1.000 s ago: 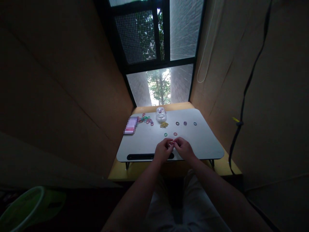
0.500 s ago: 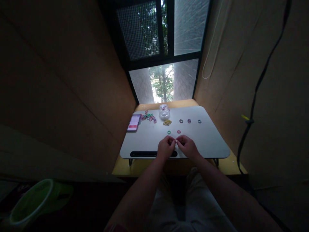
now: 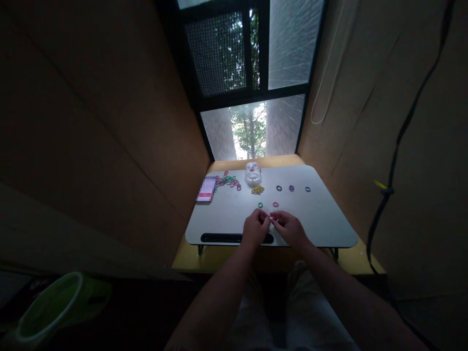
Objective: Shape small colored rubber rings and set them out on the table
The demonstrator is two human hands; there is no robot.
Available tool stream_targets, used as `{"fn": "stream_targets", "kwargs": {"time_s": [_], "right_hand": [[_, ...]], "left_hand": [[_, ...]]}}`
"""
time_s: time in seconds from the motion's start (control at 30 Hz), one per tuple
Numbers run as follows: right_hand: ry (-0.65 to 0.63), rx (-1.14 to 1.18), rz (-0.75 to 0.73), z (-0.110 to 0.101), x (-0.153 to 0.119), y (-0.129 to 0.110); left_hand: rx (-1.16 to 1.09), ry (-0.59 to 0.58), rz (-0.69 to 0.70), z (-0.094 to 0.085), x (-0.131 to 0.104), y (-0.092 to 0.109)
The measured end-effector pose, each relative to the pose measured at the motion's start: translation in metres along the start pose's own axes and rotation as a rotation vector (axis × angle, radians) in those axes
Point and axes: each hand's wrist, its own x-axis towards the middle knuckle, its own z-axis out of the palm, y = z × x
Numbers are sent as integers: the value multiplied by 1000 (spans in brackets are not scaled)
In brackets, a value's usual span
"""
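Over the front of the white table, my left hand (image 3: 256, 228) and my right hand (image 3: 290, 228) meet at the fingertips. Both are closed in a pinch around something small and pale, mostly hidden by the fingers. Just beyond them lie a green ring (image 3: 260, 205) and a pink ring (image 3: 275, 204). Farther back sits a pile of yellow rings (image 3: 258, 189). To its right, a dark ring (image 3: 279, 188), a purple ring (image 3: 291, 188) and another dark ring (image 3: 307, 189) lie spaced in a row.
A clear plastic jar (image 3: 253, 174) stands behind the yellow pile. Loose coloured rings (image 3: 229, 180) are heaped at back left beside a phone (image 3: 206, 189). A black slot (image 3: 221, 238) runs along the front of the white folding table (image 3: 325, 224). A window rises behind.
The view has shifted slightly, so everything sits a little lower and to the right. My hands stay together, with the right fingers a bit more spread.
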Motion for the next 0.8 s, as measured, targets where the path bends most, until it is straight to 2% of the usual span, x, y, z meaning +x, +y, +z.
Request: {"fn": "stream_targets", "kwargs": {"time_s": [0.4,0.8], "right_hand": [[14,-8,10,1,1,0],[35,106,70,1,4,3]], "left_hand": [[37,-10,5,-5,0,7],[-40,-12,-16,-5,1,5]]}}
